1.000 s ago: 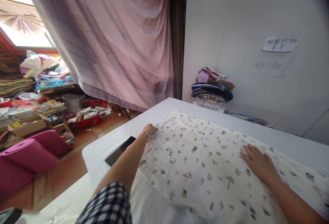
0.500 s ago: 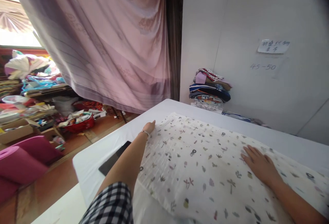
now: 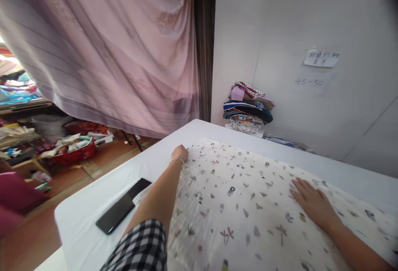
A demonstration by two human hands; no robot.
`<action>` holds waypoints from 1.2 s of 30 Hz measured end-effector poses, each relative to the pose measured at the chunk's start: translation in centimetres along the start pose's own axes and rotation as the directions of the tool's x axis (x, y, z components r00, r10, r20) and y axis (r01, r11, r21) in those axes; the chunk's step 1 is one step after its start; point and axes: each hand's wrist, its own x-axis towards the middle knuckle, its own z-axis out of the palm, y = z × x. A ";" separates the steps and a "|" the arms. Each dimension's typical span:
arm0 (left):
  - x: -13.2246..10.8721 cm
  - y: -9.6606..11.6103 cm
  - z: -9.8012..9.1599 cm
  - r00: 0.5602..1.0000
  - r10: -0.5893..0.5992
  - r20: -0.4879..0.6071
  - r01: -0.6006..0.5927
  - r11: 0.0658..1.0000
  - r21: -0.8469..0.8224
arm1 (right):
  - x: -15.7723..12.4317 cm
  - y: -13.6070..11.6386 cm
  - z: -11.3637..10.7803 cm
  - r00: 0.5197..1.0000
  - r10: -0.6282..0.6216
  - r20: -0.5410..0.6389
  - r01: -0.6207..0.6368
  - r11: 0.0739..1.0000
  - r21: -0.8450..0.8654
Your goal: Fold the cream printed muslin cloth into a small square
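Note:
A white cloth [image 3: 245, 204] printed with small plants and animals lies spread over a white table [image 3: 93, 217]. My left hand [image 3: 179, 153], a bracelet on its wrist, reaches to the cloth's far left corner with fingers curled on the edge. My right hand [image 3: 312, 204] lies flat on the cloth at the right, fingers stretched out and pressing down.
A black phone [image 3: 122, 206] lies on the table's left part, beside the cloth. A stack of folded clothes [image 3: 248, 109] stands at the far end against the white wall. A pink curtain [image 3: 118, 47] hangs at the left; baskets and boxes clutter the floor beyond.
The view has swung to the right, so the room at the left slides out of view. My left hand's fingers have curled at the cloth's corner; my right hand stays flat.

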 end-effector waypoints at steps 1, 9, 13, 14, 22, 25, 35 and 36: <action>-0.2 0.0 -0.1 1.000 -0.022 0.005 0.022 1.000 -0.011 | 0.0 0.0 0.0 1.000 -0.003 -0.004 0.003 1.000 0.006; 1.0 1.9 -0.8 0.997 0.000 0.075 0.007 0.996 -0.087 | 0.1 0.2 0.2 1.000 -0.020 0.001 0.020 0.999 0.033; 2.1 3.9 -0.1 0.998 0.015 0.055 -0.009 0.993 -0.114 | 0.0 0.4 0.2 1.000 -0.024 -0.002 0.024 0.999 0.024; 2.3 4.3 0.1 0.999 0.022 0.045 -0.016 0.993 -0.120 | 0.0 0.5 0.2 1.000 -0.025 -0.006 0.025 0.999 0.022; 2.2 5.5 2.0 0.992 -0.058 -0.115 0.042 0.989 -0.139 | 0.0 0.5 0.3 0.999 -0.029 -0.044 0.029 1.000 0.012; 2.0 5.8 2.3 0.989 -0.059 -0.135 0.041 0.990 -0.131 | 0.0 0.3 0.2 0.999 -0.023 -0.036 0.023 1.000 0.007; 4.2 7.1 2.1 0.997 0.045 -0.068 -0.054 0.990 -0.131 | 0.0 0.4 0.0 0.999 -0.025 -0.030 0.024 1.000 -0.010; 4.5 7.1 2.2 0.997 0.030 -0.064 -0.039 0.990 -0.139 | 0.0 0.3 0.0 0.999 -0.022 -0.027 0.022 1.000 -0.014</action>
